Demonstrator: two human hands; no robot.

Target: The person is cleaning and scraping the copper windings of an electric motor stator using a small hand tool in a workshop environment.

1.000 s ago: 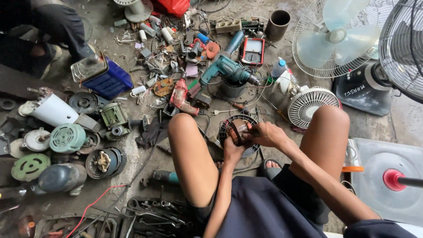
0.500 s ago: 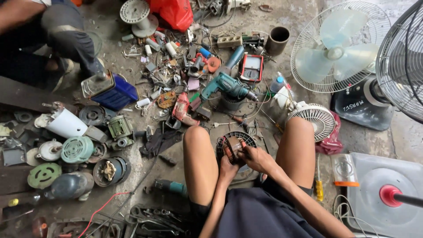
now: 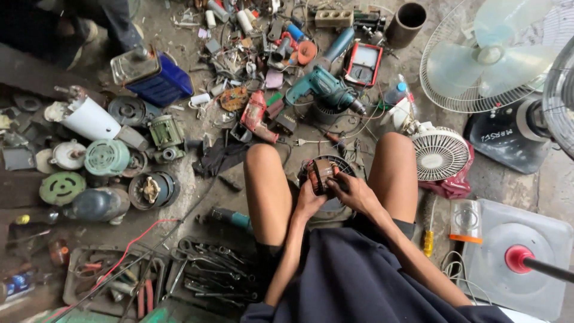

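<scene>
I sit on the floor with my knees up and hold a small electric motor point(image 3: 321, 171) with copper windings between them. My left hand point(image 3: 309, 200) grips its lower left side. My right hand point(image 3: 353, 191) closes on its right side, fingers at the windings. The motor rests over a round dark fan housing point(image 3: 338, 162) on the ground. A teal power drill point(image 3: 323, 90) lies just beyond my knees.
Motor parts, green covers point(image 3: 106, 157) and a white cylinder point(image 3: 89, 118) crowd the left floor. A tray of pliers and wrenches point(image 3: 197, 275) sits at lower left. Fans point(image 3: 487, 57) stand right, a small fan grille point(image 3: 439, 152) by my right knee. Another person's legs point(image 3: 113, 21) are at top left.
The view has shifted and closed in on my knees. Both hands stay on the motor, which sits a little lower between my legs.
</scene>
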